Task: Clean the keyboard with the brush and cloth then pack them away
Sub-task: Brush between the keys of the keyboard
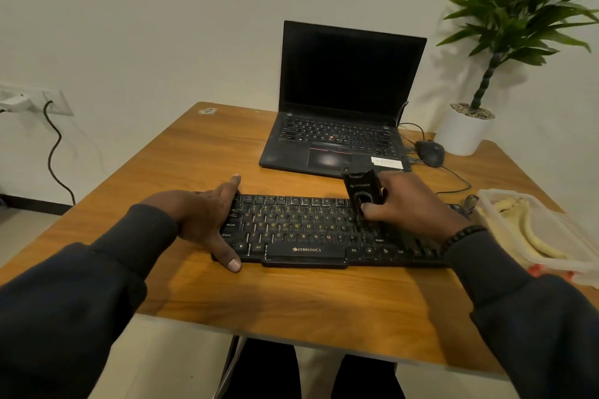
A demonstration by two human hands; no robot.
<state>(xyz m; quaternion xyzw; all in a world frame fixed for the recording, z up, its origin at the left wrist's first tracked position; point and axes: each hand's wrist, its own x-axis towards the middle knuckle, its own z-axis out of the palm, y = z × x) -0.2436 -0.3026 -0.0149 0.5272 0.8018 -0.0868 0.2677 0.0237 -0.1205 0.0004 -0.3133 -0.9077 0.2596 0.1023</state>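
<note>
Keyboard (311, 230) lies flat on worktop (291, 301) before the laptop (343, 107). Left hand (207, 220) spread, clamping its left end; right hand (411, 207) grips black brush (363, 194) upright on right-side keys.

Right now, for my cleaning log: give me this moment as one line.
phase: brushing | right hand: grips brush on keyboard | left hand: braces keyboard's left end | cloth: not identifiable
</note>
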